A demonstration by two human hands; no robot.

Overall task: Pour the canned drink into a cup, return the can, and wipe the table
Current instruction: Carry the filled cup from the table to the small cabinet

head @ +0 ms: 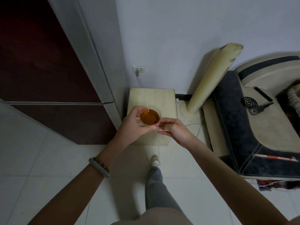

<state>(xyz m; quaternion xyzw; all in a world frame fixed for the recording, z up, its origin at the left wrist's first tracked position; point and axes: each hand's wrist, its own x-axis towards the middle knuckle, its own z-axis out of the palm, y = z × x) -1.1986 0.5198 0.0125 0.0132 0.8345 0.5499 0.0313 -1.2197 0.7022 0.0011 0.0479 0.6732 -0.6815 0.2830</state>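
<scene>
The clear cup [149, 117] of amber drink sat between both hands. The left hand [131, 125] curled its fingers round the cup's left side, and the right hand [177, 130] pinched the near right rim. Below the grip stood a small wooden table [151, 96].

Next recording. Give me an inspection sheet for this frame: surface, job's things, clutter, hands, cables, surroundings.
Surface: small pale wooden table; no spill seen on the visible part.
Job's things: clear cup of amber drink, held over the table; can and wiping cloth not in view.
Clutter: small dark specks on the floor tiles.
Hands: left hand grips the cup; right hand pinches its rim.
Cables: plug lead drops from the wall socket behind the table.
Surroundings: tower fan, dark red cabinet, mosquito coil.
</scene>
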